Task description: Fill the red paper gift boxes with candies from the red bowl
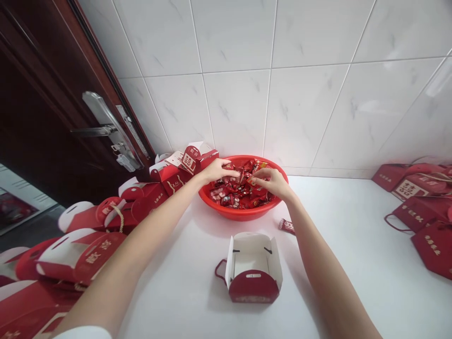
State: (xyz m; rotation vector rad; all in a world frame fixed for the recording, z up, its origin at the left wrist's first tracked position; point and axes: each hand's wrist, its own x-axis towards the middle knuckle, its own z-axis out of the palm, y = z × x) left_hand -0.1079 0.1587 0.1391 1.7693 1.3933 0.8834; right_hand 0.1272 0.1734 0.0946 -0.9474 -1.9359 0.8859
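Note:
A red plastic basket [240, 215] full of red-wrapped candies [243, 193] stands against the tiled wall. Over its left side, my left hand [219, 170] has its fingers closed around a wrapped candy. My right hand [273, 182] reaches in from the other side, pinching a red-wrapped candy among the pile. In front of the basket, an open dark-red gift box [253, 287] with a white inside shows nothing in it. Its cord handle [221, 270] hangs out to the left. One wrapped bar [286, 226] lies on the white table beside my right forearm.
Several red gift boxes [148, 200] with rope handles line the left side, running up to the basket. More dark-red boxes [411, 186] sit at the right edge. A brown door [45, 84] with a metal handle [102, 129] stands at the left behind the boxes.

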